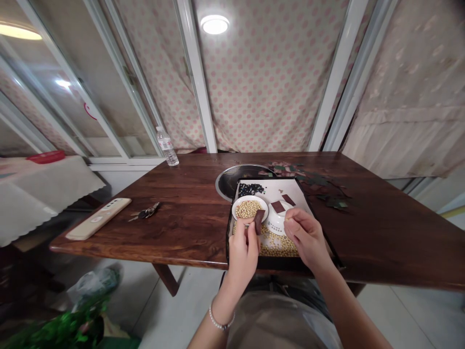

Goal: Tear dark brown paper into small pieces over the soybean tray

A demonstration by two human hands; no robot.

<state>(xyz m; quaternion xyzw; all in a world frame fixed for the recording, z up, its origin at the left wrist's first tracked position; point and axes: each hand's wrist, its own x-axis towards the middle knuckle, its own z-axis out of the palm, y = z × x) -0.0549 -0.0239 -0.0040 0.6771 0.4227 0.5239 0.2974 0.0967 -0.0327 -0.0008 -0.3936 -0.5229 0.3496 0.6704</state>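
At the far left, a red plastic tray (46, 156) lies on a white scallop-edged tablecloth (29, 208). On the dark reddish-brown wooden table (381, 232) lie a long cream-coloured remote control (98, 218) and a small, dark feather-like scrap (145, 211). Behind them stands a clear plastic water bottle (167, 149) (its label is too small to read, and no writing on the remote is legible either).

The left hand (243, 252), with a pearl bracelet (221, 317) at the wrist, pinches a dark brown square piece (258, 221) between thumb and fingers, just beside a round white bowl of pale soybeans (248, 208). That bowl sits in a black-rimmed tray (265, 263), near a heap of black beans (250, 189) and over loose soybeans (279, 247), with a round steel basin (232, 179) behind. The right hand (307, 237) curls against a white ceramic dish (278, 225); whether it grips anything is impossible to tell.

A knock from either hand could tip the bowl, and the tray's overhanging edge could let beans roll away. Dark leaf-shaped scraps (329, 194) lie further right.
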